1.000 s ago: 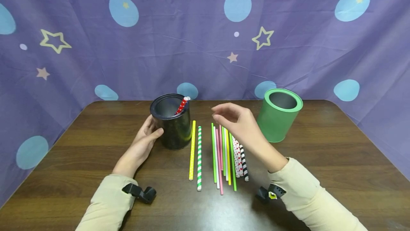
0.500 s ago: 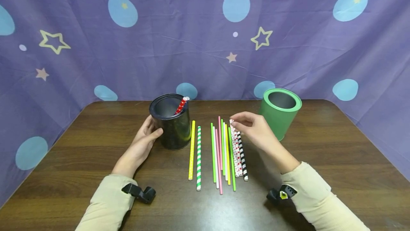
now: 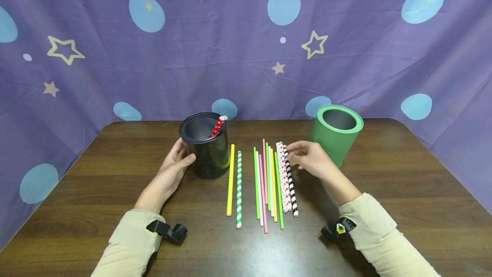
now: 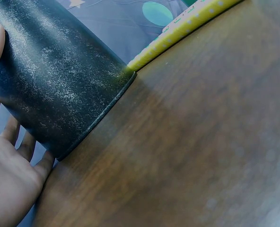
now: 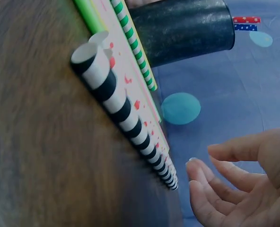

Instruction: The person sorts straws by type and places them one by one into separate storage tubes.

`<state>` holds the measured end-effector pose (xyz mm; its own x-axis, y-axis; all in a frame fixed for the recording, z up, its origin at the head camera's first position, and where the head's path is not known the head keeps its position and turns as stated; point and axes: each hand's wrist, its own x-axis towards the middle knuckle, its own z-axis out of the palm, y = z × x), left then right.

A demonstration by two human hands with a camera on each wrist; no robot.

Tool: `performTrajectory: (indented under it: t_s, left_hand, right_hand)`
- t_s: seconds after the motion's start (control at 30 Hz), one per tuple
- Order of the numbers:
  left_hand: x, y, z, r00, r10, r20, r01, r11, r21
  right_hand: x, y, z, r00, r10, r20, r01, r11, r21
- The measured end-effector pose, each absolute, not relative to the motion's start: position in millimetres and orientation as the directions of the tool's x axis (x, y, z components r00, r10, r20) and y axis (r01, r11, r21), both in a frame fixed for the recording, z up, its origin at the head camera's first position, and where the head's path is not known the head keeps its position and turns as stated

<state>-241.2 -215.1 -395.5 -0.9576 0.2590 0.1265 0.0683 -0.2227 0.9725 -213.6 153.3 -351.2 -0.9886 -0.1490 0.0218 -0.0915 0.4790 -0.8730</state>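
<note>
My left hand (image 3: 169, 172) holds the black can (image 3: 209, 157) from its left side, the thumb on its front and the fingers reaching behind. Inside the can a red straw with white spots (image 3: 217, 126) leans at the right rim; the right wrist view shows a blue spotted straw (image 5: 245, 27) beside it. Close to the far end of a black-and-white striped straw (image 3: 292, 187) is my right hand (image 3: 312, 157), its fingers loosely bent. In the right wrist view a gap shows between thumb and fingers, with nothing held. Red-spotted white straws (image 3: 283, 183) lie alongside the striped one.
A green can (image 3: 333, 144) stands behind my right hand. Thin green, white, pink and yellow straws (image 3: 265, 200) lie side by side mid-table. A yellow straw (image 3: 230, 183) and a green-and-white striped straw (image 3: 239, 191) lie near the black can. A purple curtain (image 3: 246, 76) hangs behind the table.
My right hand has moved right and lower, from above the thin straws, past the red-spotted straws, to the striped straw's far end. My left hand and the black can stay put.
</note>
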Motion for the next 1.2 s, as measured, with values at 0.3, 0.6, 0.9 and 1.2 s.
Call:
performTrajectory:
  t_s: [0.3, 0.6, 0.9, 1.2]
  left_hand:
    - [-241.1, -215.7, -395.7, -0.957, 0.261, 0.125, 0.067, -0.218, 0.974]
    - [-241.5, -215.9, -396.4, -0.953, 0.263, 0.149, 0.087, -0.235, 0.968]
    - [-240.7, -215.8, -395.1, -0.954, 0.266, 0.140, 0.079, -0.228, 0.971]
    - [-241.6, -215.7, -395.3, -0.955, 0.265, 0.132, 0.073, -0.221, 0.972]
  right_hand:
    - [-218.8, 157.9, -365.5, -0.984, -0.161, -0.071, -0.029, 0.545, -0.838]
    - [-216.2, 152.3, -362.6, -0.977, -0.156, -0.143, 0.018, 0.615, -0.789]
    - [-211.5, 150.6, -359.3, -0.978, -0.133, -0.161, 0.017, 0.716, -0.698]
    - [-210.5, 151.7, -360.6, -0.978, -0.127, -0.164, 0.017, 0.740, -0.673]
